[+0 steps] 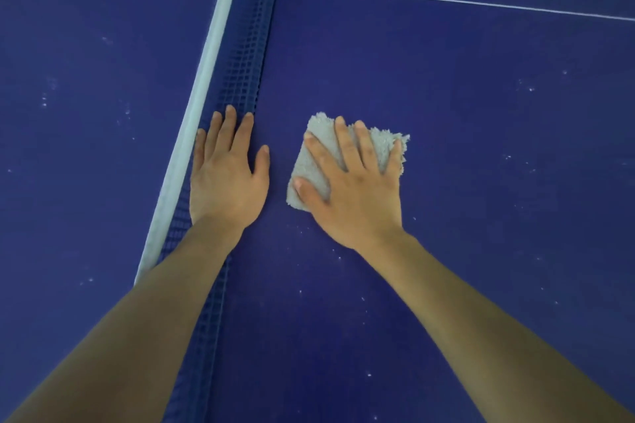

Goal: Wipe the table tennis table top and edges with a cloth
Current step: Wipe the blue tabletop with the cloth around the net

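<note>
The dark blue table tennis table top [481, 148] fills the view. A folded grey fluffy cloth [318, 151] lies flat on it, right of the net. My right hand [357, 192] presses down on the cloth with spread, straight fingers, covering most of it. My left hand [226, 175] lies flat with straight fingers against the foot of the blue net [247, 55], its fingertips touching the mesh beside the white top band [213, 45].
The net runs from the lower left up to the top middle and splits the table into two halves. A thin white line [464, 2] crosses the far side. Small white specks dot the surface on both halves.
</note>
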